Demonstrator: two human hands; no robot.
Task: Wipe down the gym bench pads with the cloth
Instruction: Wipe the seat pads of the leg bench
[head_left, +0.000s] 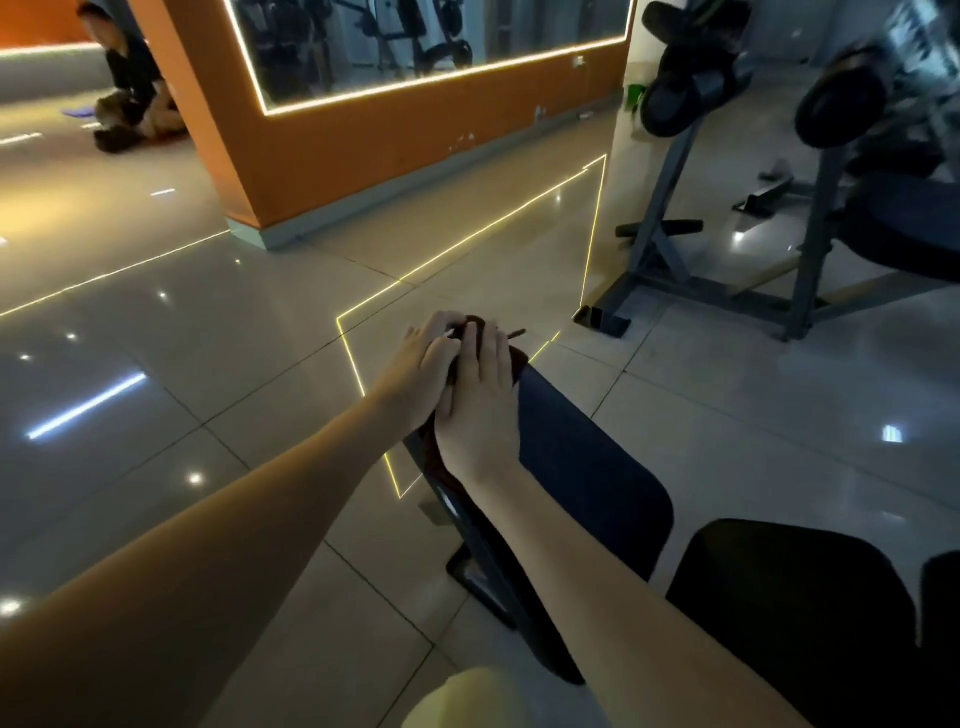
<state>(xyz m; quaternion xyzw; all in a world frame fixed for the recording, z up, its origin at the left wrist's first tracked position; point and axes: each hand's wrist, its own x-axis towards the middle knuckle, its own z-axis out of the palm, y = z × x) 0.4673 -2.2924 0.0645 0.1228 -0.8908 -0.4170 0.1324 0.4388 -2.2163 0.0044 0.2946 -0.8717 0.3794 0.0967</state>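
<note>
Both hands are together at the far end of the bench, my right hand (480, 405) lying partly over my left hand (428, 364). The right one is spread flat, fingers straight, pressing down on the dark reddish-brown cloth (514, 364). The left one sits at the cloth's left edge with its fingers bent over the far end of it; they seem to grip it, though the dim light blurs the fingertips. That cloth is bunched on the top end of the long dark blue padded bench pad (582, 457), which slopes back toward me, and a strip of the cloth hangs down the pad's left side under my right wrist. Nearer me sits a black rounded seat pad (789, 597), so I count two pads, one cloth and two hands. Under the long pad runs the dark metal bench frame (483, 571), standing on the glossy beige tiled floor (208, 338). Ahead to the right stands a grey steel exercise machine (660, 249) with round black roller pads (670, 104); I make out three. Behind is an orange wall (363, 145) carrying one mirror with a glowing light strip round it (426, 47). Far left, two people (130, 93) are down on the floor.
</note>
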